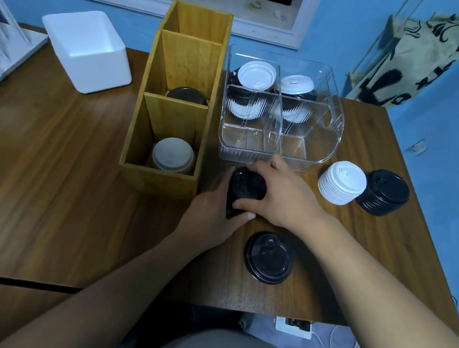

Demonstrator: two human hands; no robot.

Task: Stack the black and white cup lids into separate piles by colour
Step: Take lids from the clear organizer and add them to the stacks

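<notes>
A person is gripping a short stack of black plastic cup lids (245, 188) in both hands, just in front of a clear plastic divided organiser (335, 125) standing on a dark wooden table (51, 183). The left hand (210, 214) is curling round the stack's left side and near edge. The right hand (282, 199) is clasping it from the right, with the thumb pressing on the near rim and the fingers reaching over the far side. Whether the stack is resting on the table or being held just above it cannot be told.

Nearer the person than the organiser, beyond the gripped stack, a single black lid (267, 257) is lying flat on the table. To the organiser's front right, a sorted pile of white ribbed lids (342, 183) and a sorted pile of black lids (383, 193) are sitting side by side, touching or nearly so. Inside the organiser's two rear compartments, unsorted white and black lids (257, 76) are sitting piled together, and its two front compartments are showing only clear plastic.

Immediately left of the organiser, a tall yellow wooden three-section box (162, 179) is holding a dark lid (187, 95) in its middle section and a pale lid (172, 153) in its nearest section. Further left, a white foam tub (88, 48) is standing on the table.
</notes>
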